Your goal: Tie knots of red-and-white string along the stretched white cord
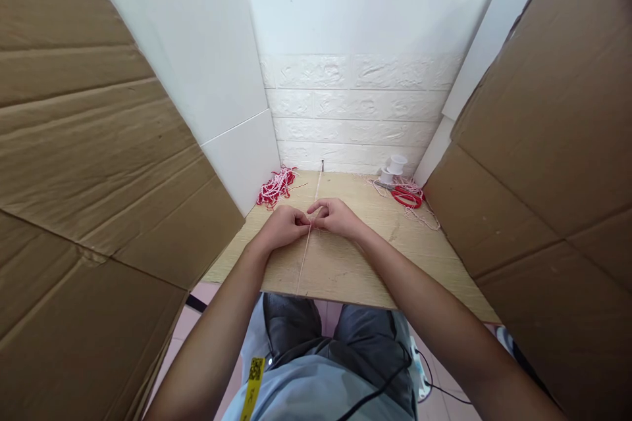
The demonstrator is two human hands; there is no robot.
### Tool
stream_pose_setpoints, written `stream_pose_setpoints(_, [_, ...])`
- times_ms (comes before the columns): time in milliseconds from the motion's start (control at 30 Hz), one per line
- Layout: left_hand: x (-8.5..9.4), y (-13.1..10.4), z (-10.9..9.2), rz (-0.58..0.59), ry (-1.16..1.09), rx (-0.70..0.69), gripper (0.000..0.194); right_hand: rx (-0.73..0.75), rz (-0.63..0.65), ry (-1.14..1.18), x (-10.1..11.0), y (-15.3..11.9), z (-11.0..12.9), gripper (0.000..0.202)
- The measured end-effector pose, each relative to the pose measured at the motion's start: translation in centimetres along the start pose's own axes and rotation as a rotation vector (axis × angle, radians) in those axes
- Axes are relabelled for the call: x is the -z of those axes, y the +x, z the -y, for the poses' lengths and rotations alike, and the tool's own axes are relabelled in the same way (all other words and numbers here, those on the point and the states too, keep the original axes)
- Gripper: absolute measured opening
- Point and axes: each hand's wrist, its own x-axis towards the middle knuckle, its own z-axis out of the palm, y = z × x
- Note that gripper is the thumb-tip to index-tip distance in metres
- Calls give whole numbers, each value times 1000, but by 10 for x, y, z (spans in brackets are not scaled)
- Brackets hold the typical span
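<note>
Thin pale pink-white thread cord (303,256), pulled approx. straight, runs front-to-back over the light wood-grain tabletop (345,270), from nr its front edge to its back edge, slightly slanted, back end further R. Pinched approx. mid-tabletop, w/ a few fine loose strands there; weave too small to tell.

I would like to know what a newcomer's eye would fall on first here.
Probably the big brown cardboard panels on both sides, framing the wooden table. At its middle, the left hand and right hand are close together at a pale cord. Red-handled scissors lie at the far right, a red-and-pink tangle of cord at the far left.
</note>
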Motion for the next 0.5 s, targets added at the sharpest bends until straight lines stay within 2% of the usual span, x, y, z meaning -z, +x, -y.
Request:
stream_pose_setpoints(233, [0,0,1,-59,40,-9,15,9,7,12,-1,0,1,33])
stream_pose_setpoints(367, [1,2,3,-154,57,54,11,15,9,17,0,0,2,33])
stream_pose_setpoints(500, [3,4,3,-214,-36,105,11,-7,49,-6,4,-2,4,37])
